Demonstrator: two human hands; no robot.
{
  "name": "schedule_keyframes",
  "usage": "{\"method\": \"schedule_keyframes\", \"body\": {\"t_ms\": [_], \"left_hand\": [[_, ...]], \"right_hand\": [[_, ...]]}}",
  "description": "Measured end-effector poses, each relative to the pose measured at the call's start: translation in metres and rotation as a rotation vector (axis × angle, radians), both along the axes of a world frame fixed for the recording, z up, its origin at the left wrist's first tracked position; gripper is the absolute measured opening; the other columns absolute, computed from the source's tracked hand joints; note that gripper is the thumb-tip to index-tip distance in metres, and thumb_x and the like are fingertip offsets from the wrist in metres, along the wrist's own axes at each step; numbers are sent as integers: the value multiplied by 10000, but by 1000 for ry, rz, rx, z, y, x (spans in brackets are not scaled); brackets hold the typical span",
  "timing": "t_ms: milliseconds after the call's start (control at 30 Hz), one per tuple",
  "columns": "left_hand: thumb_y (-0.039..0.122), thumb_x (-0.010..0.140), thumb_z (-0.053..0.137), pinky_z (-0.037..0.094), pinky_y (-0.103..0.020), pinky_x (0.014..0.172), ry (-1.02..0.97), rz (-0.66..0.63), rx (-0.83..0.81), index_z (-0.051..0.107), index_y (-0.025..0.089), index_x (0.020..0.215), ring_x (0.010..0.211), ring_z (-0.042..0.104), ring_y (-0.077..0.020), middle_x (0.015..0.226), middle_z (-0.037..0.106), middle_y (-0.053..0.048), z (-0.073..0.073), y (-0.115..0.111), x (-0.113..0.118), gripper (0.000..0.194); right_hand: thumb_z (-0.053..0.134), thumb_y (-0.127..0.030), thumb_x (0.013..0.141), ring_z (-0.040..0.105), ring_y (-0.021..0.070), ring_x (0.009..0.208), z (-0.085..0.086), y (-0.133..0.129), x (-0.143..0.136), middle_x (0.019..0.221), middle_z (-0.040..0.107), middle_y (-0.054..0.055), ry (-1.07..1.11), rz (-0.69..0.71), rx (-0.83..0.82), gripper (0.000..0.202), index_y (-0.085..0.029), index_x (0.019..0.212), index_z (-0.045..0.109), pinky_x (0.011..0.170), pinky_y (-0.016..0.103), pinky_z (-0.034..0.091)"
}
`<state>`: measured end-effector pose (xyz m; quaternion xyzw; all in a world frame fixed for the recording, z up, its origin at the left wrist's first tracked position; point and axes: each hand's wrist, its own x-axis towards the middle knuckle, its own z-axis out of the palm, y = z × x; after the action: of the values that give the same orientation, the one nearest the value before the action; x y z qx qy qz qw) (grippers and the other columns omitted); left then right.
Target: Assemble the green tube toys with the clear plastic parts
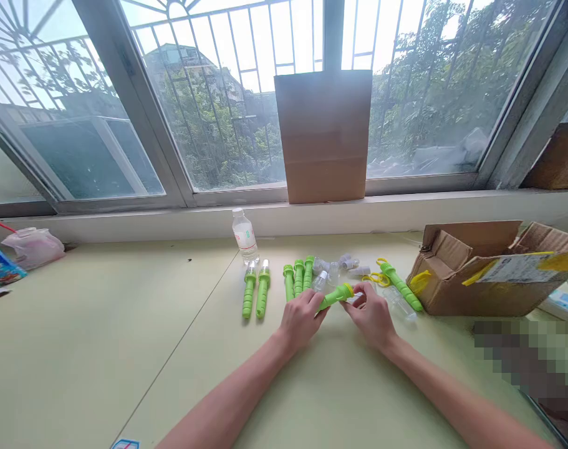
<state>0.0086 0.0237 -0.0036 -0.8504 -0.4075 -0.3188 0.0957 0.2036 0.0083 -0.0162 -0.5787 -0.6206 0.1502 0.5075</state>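
My left hand [302, 317] is closed around a green ribbed tube [333, 298], held tilted just over the table. At its right end sits a yellow ring-like piece [348, 290], pinched by the fingers of my right hand [373, 315]. Three green ribbed tubes [298, 277] lie side by side beyond my left hand. Farther left are two more green tubes [262, 290] with clear tips. Clear plastic caps [333, 272] are heaped past my hands, beside yellow looped pieces [377, 279]. Another green tube [400, 287] and a clear tube [400, 304] lie right of my right hand.
An open cardboard box [489, 287] stands at the right. A water bottle [245, 237] is upright near the window wall. A cardboard sheet [325, 137] leans on the window. A pink bag [35, 245] and a blue packet [2, 265] lie far left on the pale table [101, 337].
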Motion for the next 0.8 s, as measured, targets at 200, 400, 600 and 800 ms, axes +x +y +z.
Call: {"method": "schedule_keyframes", "body": {"t_ms": [200, 400, 600, 800], "left_hand": [[272, 912, 606, 425, -262, 573, 78, -14, 46, 625, 186, 883, 708, 650, -185, 790, 681, -33, -2, 3, -1, 93], [291, 922, 601, 456, -270, 613, 89, 18, -57, 639, 193, 953, 759, 668, -197, 841, 704, -39, -3, 3, -2, 109], [295, 946, 560, 471, -282, 632, 106, 27, -96, 628, 181, 979, 792, 674, -216, 866, 704, -58, -2, 3, -1, 137], [299, 954, 540, 474, -288, 631, 119, 24, -99, 619, 176, 992, 789, 672, -223, 863, 700, -67, -1, 3, -2, 151]], "right_hand": [[665, -401, 766, 690, 211, 613, -1, 2, 1, 776, 711, 15, -22, 18, -75, 267, -252, 885, 477, 566, 313, 511], [644, -344, 752, 688, 203, 631, -2, 4, 2, 859, 717, 27, -23, 58, -96, 240, -255, 879, 460, 592, 323, 525], [630, -319, 745, 685, 189, 629, -2, 4, 1, 971, 716, 45, -16, 80, -87, 219, -253, 868, 462, 583, 327, 539], [629, -314, 750, 683, 175, 629, -2, 4, 1, 1108, 695, 61, -4, 96, -71, 201, -247, 851, 468, 572, 328, 546]]}}
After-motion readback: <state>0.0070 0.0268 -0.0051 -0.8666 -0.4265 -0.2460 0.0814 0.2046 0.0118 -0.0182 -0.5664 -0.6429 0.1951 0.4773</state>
